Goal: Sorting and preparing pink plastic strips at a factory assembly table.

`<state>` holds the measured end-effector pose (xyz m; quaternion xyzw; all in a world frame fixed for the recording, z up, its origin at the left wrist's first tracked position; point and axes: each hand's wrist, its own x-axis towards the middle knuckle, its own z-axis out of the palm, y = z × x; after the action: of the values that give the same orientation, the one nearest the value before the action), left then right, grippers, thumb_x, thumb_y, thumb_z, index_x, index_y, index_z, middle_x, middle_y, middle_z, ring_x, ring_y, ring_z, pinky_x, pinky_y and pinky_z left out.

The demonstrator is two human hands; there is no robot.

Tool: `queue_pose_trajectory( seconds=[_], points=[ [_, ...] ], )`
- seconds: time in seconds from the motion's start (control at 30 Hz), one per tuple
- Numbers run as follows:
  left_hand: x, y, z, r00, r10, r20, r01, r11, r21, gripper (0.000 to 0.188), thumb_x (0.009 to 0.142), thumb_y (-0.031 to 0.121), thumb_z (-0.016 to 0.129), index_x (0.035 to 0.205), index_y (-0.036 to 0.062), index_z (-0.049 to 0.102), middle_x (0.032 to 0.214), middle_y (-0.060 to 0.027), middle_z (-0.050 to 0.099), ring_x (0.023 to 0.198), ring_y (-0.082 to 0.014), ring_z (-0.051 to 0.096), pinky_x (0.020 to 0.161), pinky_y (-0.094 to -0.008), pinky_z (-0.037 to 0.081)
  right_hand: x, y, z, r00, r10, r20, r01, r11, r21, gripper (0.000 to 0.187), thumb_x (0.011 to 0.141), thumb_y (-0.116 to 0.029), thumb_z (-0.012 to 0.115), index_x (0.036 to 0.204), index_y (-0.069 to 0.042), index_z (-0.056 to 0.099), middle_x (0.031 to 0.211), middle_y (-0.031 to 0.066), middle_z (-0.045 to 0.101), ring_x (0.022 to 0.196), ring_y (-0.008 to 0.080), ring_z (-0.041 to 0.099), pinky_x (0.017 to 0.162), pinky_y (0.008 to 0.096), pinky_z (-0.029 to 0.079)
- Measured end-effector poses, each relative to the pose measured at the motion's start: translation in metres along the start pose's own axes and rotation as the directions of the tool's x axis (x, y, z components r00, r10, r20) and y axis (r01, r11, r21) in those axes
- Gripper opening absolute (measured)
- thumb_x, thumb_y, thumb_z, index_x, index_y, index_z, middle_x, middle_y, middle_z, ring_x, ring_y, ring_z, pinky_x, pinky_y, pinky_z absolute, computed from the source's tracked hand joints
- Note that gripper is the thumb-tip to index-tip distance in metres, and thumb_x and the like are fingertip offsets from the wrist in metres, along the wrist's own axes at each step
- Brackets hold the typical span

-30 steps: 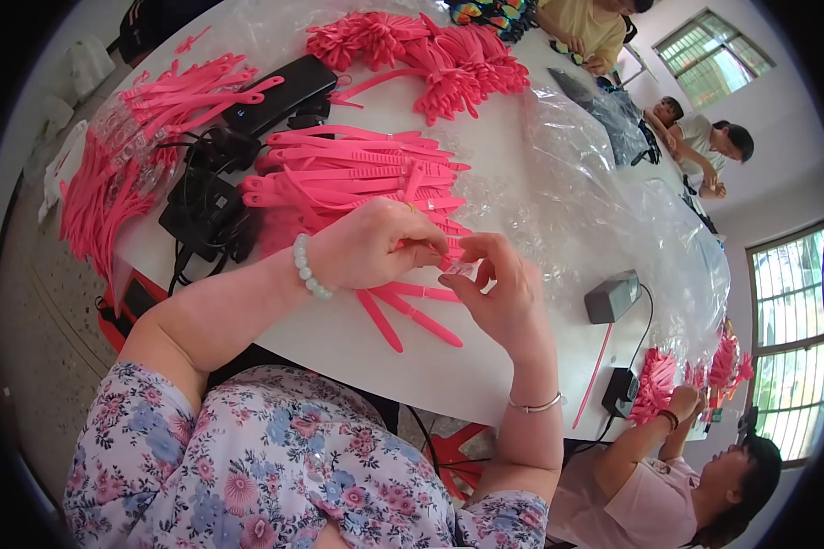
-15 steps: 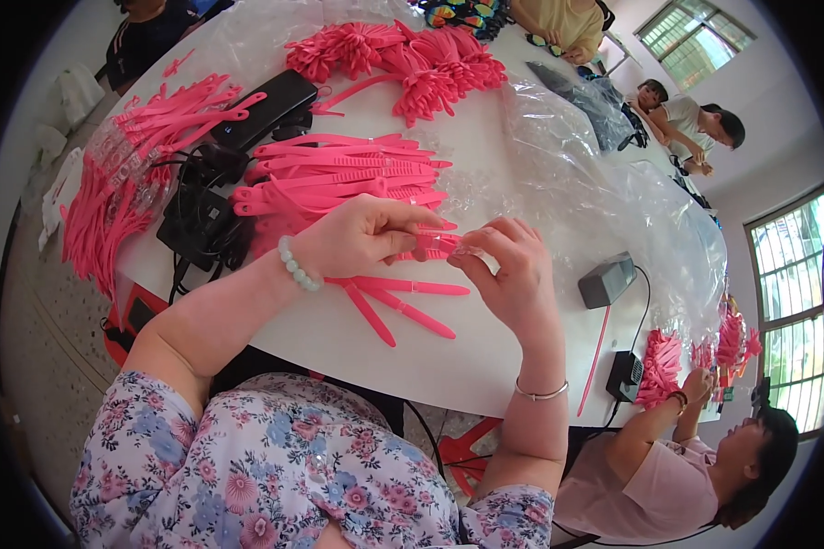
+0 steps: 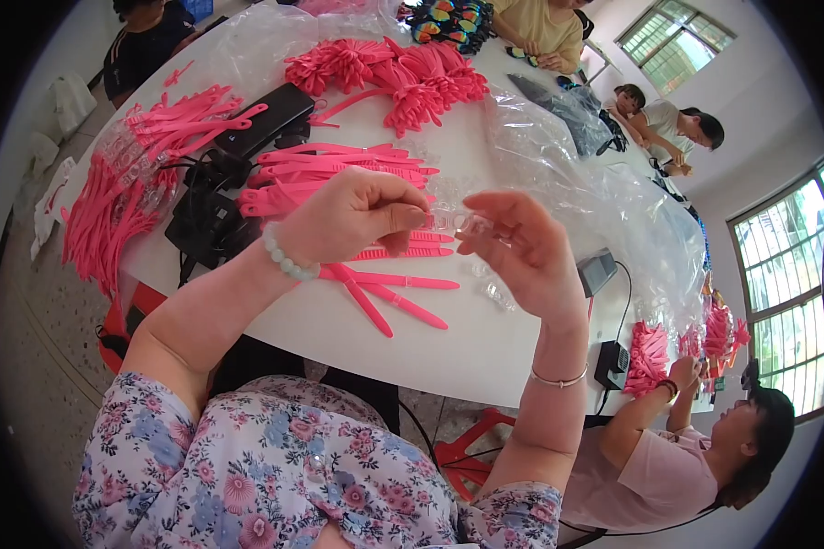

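Note:
Over the near middle of the table, my left hand (image 3: 352, 215) is closed in a pinch, with a small clear plastic piece (image 3: 444, 220) at its fingertips. Facing it, my right hand (image 3: 522, 252) holds another clear plastic piece (image 3: 475, 226) between thumb and fingers. The two pieces are very close; I cannot tell if they touch. Beneath and behind my left hand lies a bundle of ridged pink straps (image 3: 339, 165). A few loose pink straps (image 3: 403, 304) lie fanned out in front of it, some with clear loops around them.
More clear pieces (image 3: 496, 291) lie below my right hand. Black cables and an adapter (image 3: 201, 224), a black box (image 3: 264, 119) and other pink strap piles (image 3: 430, 82) surround the work. Clear plastic sheeting (image 3: 577, 165) covers the right side. A co-worker (image 3: 668, 457) sits at right.
My hands have left the pink strap they were at. My right hand has moved slightly right and opened its outer fingers; clear pieces now show between the hands. The view has shifted a little.

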<state>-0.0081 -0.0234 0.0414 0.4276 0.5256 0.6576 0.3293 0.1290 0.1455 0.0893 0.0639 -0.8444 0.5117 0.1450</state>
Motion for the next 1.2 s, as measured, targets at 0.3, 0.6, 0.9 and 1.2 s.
queue_pose_trajectory(
  seconds=[0.3,0.6,0.9,1.2],
  points=[
    [-0.013,-0.005,0.0,0.996,-0.038,0.077,0.031,0.996,0.088,0.014,0.088,0.01,0.057,0.092,-0.0028,0.061,0.076,-0.003,0.059,0.063,-0.0081,0.056,0.057,-0.0205,0.045,0.005,0.007,0.012,0.989,0.083,0.123,-0.069,0.991,-0.114,0.021,0.077,0.01,0.059,0.097,0.003,0.059,0.087,0.0053,0.061,0.074,0.011,0.059,0.068,0.0228,0.049],
    [-0.002,-0.043,-0.02,0.958,0.059,-0.28,-0.092,0.99,-0.103,0.021,0.093,0.016,0.05,0.101,-0.002,0.058,0.069,-0.0011,0.056,0.056,-0.0054,0.051,0.049,-0.0182,0.041,0.014,0.078,-0.013,0.925,0.231,-0.303,-0.3,0.931,-0.207,0.012,0.082,-0.002,0.059,0.092,0.002,0.065,0.077,0.0039,0.063,0.067,0.0084,0.056,0.062,0.0217,0.046],
    [-0.008,-0.047,-0.019,0.883,0.075,-0.463,-0.143,0.983,-0.112,0.022,0.093,0.018,0.05,0.102,0.0003,0.058,0.066,0.0,0.054,0.049,-0.0041,0.042,0.045,-0.017,0.034,0.041,0.108,0.029,0.989,0.088,-0.118,-0.14,0.816,-0.562,0.019,0.077,-0.001,0.061,0.094,-0.005,0.067,0.085,0.0126,0.061,0.066,0.0233,0.058,0.062,0.0292,0.046],
    [-0.008,-0.052,-0.018,0.863,0.198,-0.465,-0.194,0.979,0.056,0.021,0.085,0.015,0.062,0.099,0.0005,0.057,0.07,0.0005,0.055,0.057,-0.0044,0.046,0.051,-0.0177,0.038,0.051,0.099,0.025,0.98,-0.201,0.007,0.141,0.662,-0.736,0.015,0.069,-0.003,0.068,0.084,-0.005,0.066,0.088,0.0098,0.06,0.074,0.0266,0.058,0.063,0.032,0.047]
  ],
)
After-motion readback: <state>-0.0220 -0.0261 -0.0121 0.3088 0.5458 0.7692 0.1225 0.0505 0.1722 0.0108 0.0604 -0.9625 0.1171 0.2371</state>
